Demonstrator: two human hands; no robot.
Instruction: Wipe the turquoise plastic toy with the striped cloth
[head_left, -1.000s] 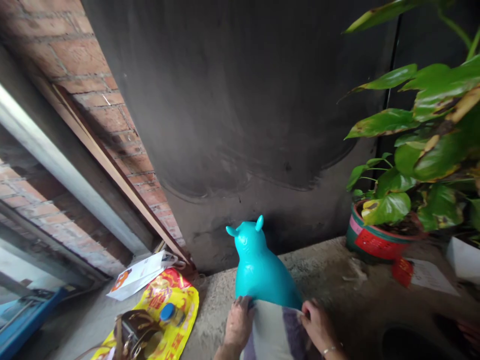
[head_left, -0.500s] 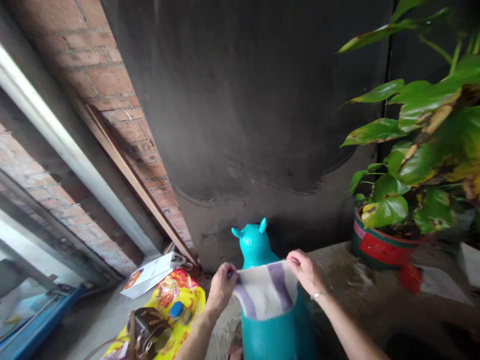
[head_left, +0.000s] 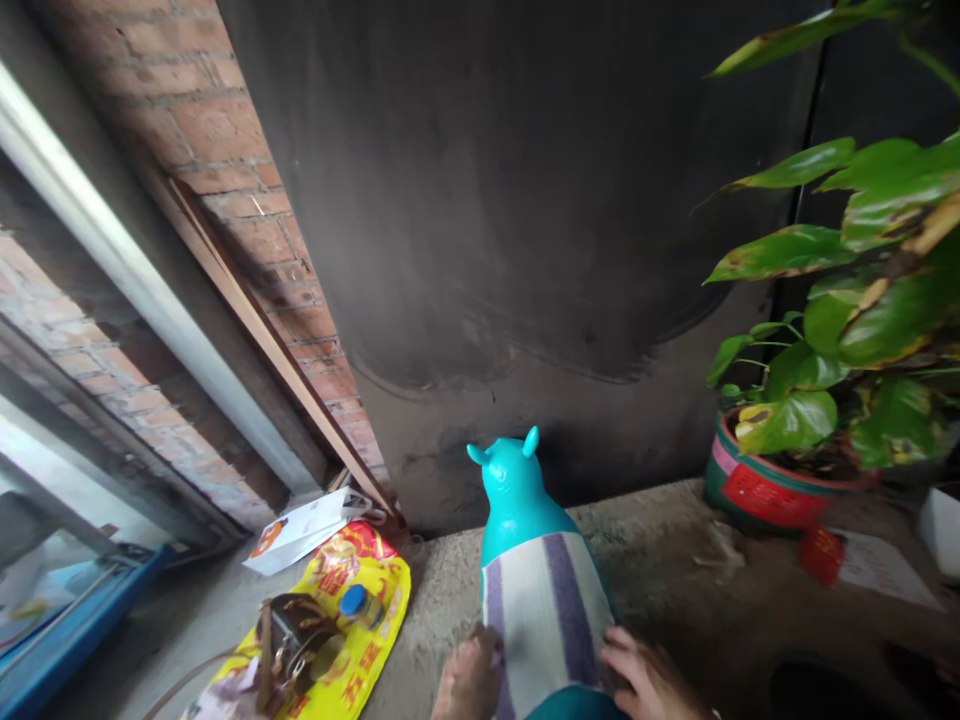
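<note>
A turquoise inflatable animal toy (head_left: 516, 492) with two small ears stands on the concrete floor, facing the dark wall. A white and purple striped cloth (head_left: 544, 615) lies draped over its back. My left hand (head_left: 469, 680) rests against the left lower edge of the cloth, fingers curled on it. At the cloth's right lower edge my right hand (head_left: 646, 678) presses flat with fingers spread. Both hands are cut off by the bottom of the view.
A yellow printed bag (head_left: 352, 620) with a brown strapped object (head_left: 289, 645) and a blue-capped bottle (head_left: 351, 603) lies left. White papers (head_left: 300, 528) sit behind it. A potted plant (head_left: 776, 480) stands right, against the dark wall (head_left: 510, 250). Brick wall (head_left: 247, 230) on the left.
The cloth was held up stretched between both hands half a second ago. Now it lies over the toy's back and both hands have dropped to its lower edges.
</note>
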